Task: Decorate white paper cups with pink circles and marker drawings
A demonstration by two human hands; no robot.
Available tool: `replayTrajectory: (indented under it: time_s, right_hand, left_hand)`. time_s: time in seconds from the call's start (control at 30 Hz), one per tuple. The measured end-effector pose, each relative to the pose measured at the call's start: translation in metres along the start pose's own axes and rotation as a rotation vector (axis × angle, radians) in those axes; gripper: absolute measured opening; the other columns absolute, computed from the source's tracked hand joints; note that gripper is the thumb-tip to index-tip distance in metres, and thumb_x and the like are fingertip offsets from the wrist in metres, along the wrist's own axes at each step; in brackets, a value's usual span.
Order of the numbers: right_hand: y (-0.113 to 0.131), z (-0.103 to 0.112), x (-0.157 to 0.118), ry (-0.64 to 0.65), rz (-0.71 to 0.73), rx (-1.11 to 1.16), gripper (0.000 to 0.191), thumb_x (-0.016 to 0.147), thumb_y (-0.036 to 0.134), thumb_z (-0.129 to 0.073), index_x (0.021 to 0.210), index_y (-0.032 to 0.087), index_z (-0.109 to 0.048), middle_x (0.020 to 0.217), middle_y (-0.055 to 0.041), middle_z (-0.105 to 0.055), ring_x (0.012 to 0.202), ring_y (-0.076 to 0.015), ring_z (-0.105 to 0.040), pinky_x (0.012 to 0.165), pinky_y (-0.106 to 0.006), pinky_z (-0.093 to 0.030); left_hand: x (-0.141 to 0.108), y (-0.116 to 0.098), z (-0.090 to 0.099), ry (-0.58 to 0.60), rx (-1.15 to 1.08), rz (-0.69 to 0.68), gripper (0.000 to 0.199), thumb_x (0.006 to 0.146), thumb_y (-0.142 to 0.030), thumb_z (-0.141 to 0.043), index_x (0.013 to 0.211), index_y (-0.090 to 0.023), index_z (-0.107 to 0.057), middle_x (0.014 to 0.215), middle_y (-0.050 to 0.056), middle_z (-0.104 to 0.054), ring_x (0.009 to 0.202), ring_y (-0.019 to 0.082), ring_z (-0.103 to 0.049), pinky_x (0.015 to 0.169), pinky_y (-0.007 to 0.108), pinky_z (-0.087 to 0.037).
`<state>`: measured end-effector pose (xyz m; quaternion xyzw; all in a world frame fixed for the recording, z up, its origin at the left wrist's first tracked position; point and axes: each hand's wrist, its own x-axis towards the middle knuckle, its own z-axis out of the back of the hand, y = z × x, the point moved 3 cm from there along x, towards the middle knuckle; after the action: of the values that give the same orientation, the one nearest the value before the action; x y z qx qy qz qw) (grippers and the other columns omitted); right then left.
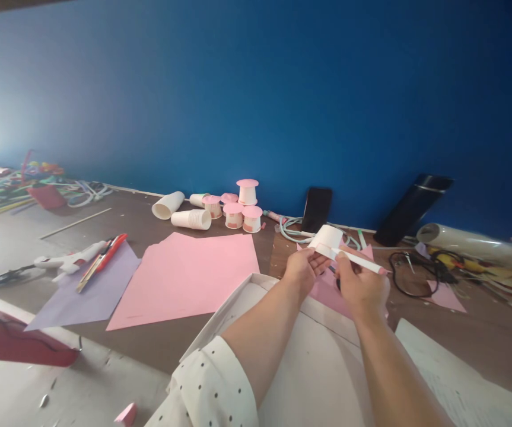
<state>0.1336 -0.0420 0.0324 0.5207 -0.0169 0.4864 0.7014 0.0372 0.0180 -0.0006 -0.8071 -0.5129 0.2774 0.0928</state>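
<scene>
My left hand holds a white paper cup by its lower rim, with the cup upside down. In my right hand is a white marker with a pink end, its tip touching or close to the cup's side. Pink paper lies beneath my hands. To the left, several small cups with pink round tops stand near the wall, one of them higher than the others. Beside them lie stacked white cups on their side.
Pink sheets and a purple sheet lie left, with a red cutter and glue gun. A phone and black bottle lean on the wall. A white box lid is below my arms.
</scene>
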Motion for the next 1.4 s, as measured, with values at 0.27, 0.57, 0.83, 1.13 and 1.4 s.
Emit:
replayTrajectory:
  time_s: [0.27,0.57,0.83,1.13,1.4]
  right_hand:
    - [-0.0007,-0.0001,0.0,-0.008,0.019,-0.01,0.043,0.078,0.045,-0.053,0.101,0.016,-0.075,0.073,-0.0088,-0.072,0.072,-0.0251,-0.066,0.073,-0.036,-0.048]
    - [-0.0008,0.0008,-0.0004,0.006,0.004,-0.021,0.041,0.078,0.044,-0.054,0.102,0.017,-0.075,0.07,-0.0083,-0.071,0.072,-0.0262,-0.065,0.072,-0.037,-0.046]
    - [-0.0027,0.0001,0.0004,0.021,-0.036,-0.024,0.041,0.078,0.044,-0.054,0.103,0.019,-0.075,0.072,-0.0075,-0.071,0.071,-0.025,-0.066,0.077,-0.038,-0.047]
    - [-0.0013,-0.0004,-0.0003,0.002,0.035,-0.024,0.044,0.08,0.046,-0.051,0.102,0.016,-0.075,0.077,-0.0105,-0.072,0.075,-0.0257,-0.066,0.075,-0.037,-0.048]
    - [0.0002,-0.0024,-0.0018,-0.006,0.029,-0.059,0.044,0.078,0.045,-0.052,0.1,0.016,-0.075,0.076,-0.0106,-0.072,0.08,-0.0283,-0.066,0.073,-0.037,-0.048]
  left_hand:
    - [0.0002,0.0003,0.0005,0.009,0.007,0.0,0.012,0.084,-0.01,-0.05,0.083,-0.011,-0.062,0.082,0.012,-0.07,0.071,0.017,-0.069,0.076,0.029,-0.055]
    - [0.0073,0.0028,0.0044,0.073,0.06,-0.008,0.013,0.083,-0.012,-0.052,0.088,-0.012,-0.063,0.087,0.013,-0.071,0.081,0.02,-0.07,0.085,0.035,-0.052]
    - [0.0068,0.0031,0.0039,0.114,0.084,0.006,0.013,0.086,-0.016,-0.051,0.09,-0.014,-0.063,0.09,0.011,-0.071,0.082,0.019,-0.068,0.09,0.035,-0.046]
    - [0.002,0.0052,0.0012,0.137,0.076,-0.057,0.018,0.07,-0.016,-0.075,0.082,-0.015,-0.061,0.081,0.005,-0.068,0.071,0.013,-0.062,0.081,0.029,-0.045]
    - [0.0036,0.0056,0.0009,0.126,0.08,-0.057,0.014,0.071,-0.009,-0.071,0.079,-0.014,-0.06,0.08,0.007,-0.069,0.07,0.013,-0.064,0.083,0.029,-0.049]
